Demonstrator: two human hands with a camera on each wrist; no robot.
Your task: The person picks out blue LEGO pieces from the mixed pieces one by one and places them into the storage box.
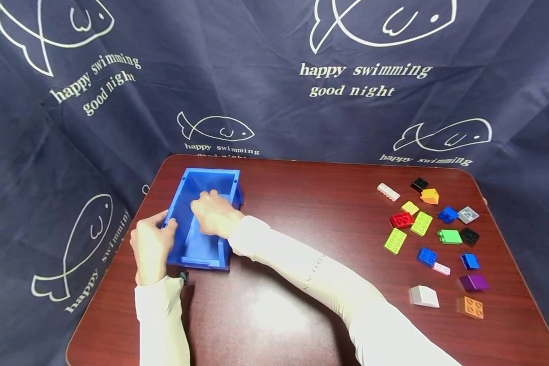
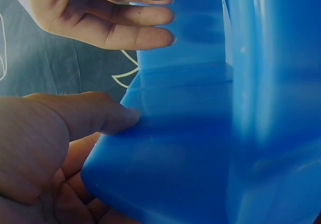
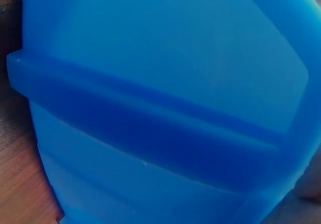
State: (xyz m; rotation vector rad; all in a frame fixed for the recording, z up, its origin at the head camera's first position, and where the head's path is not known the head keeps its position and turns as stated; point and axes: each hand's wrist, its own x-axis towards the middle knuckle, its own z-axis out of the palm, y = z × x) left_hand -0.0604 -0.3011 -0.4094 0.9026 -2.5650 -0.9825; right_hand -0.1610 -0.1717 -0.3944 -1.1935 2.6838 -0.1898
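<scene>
A blue plastic bin point(image 1: 203, 263) stands at the table's left side. My left hand point(image 1: 152, 246) grips its left wall, with the thumb point(image 2: 118, 118) on one face and the fingers behind it. My right hand point(image 1: 215, 213) is over the inside of the bin, its fingers bent. In the left wrist view, the right hand's fingers point(image 2: 135, 37) overlap the blue wall, bent toward the thumb. I cannot tell whether they hold anything. The right wrist view is mostly filled by the bin's ribbed blue side point(image 3: 165, 48).
Loose toy bricks lie spread over the table's right side, among them a red brick point(image 1: 401, 220), a lime brick point(image 1: 395, 241), a white brick point(image 1: 424, 296) and an orange brick point(image 1: 473, 307). A dark printed curtain point(image 1: 274, 112) hangs behind the table point(image 1: 311, 203).
</scene>
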